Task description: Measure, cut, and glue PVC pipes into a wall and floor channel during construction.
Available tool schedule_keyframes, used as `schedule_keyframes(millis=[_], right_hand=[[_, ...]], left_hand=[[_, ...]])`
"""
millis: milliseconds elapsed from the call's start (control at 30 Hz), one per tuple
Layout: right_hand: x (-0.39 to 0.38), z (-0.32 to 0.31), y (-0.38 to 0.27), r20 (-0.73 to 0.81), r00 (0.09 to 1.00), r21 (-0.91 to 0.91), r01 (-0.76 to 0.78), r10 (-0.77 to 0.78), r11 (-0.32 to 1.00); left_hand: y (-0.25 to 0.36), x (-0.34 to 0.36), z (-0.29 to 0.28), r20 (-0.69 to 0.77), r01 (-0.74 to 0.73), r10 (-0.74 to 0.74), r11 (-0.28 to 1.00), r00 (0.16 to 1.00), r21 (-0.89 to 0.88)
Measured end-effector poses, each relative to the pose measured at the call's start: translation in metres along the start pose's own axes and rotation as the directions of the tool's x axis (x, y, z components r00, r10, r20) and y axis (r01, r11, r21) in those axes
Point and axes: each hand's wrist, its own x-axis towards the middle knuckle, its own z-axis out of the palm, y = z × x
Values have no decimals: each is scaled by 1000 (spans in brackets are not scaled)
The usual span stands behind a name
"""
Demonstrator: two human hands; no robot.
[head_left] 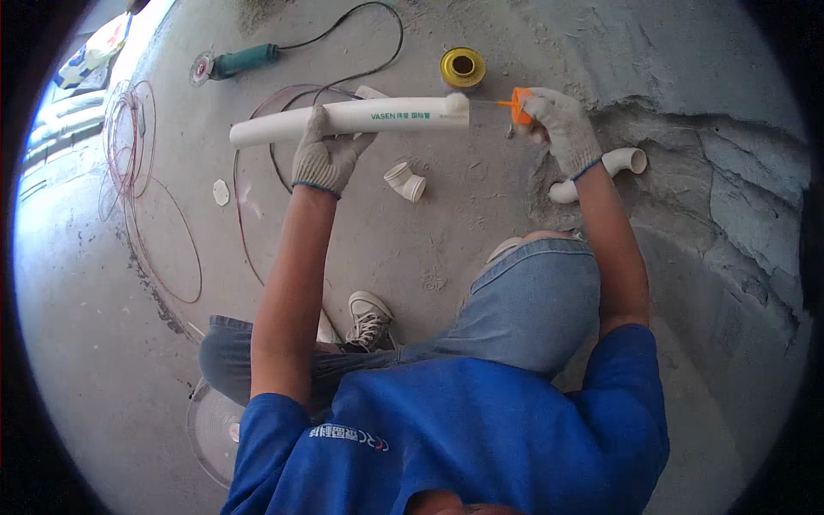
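Observation:
My left hand (324,159), in a pale knitted glove, grips a long white plastic pipe (354,117) from below, thumb on the near side. The pipe is held roughly level, left to right. My right hand (562,129), gloved too, pinches the orange cap (520,106) of a glue dauber. A thin stem runs left from the cap to a pale fuzzy dauber ball (457,104), which lies against the pipe's right end. Beyond that end stands an open yellow can (463,68) with a dark round mouth. A short white elbow fitting (404,182) lies on the floor nearer me.
A green angle grinder (233,64) with a dark cord lies at the far left. Coiled thin cable (129,150) spreads along the left. White bent pipe (625,160) sits in the broken concrete (678,172) at right. A round disc-like object (210,429) lies at lower left.

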Motion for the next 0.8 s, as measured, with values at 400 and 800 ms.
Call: schedule_keyframes(millis=[400, 800], right_hand=[[-15, 2, -9, -9, 1000, -48, -10, 10, 999], [-22, 3, -7, -12, 1000, -153, 22, -24, 988]], left_hand=[[-1, -6, 11, 26, -42, 43, 998, 999, -36], [-5, -11, 15, -26, -4, 3, 999, 1000, -43]])
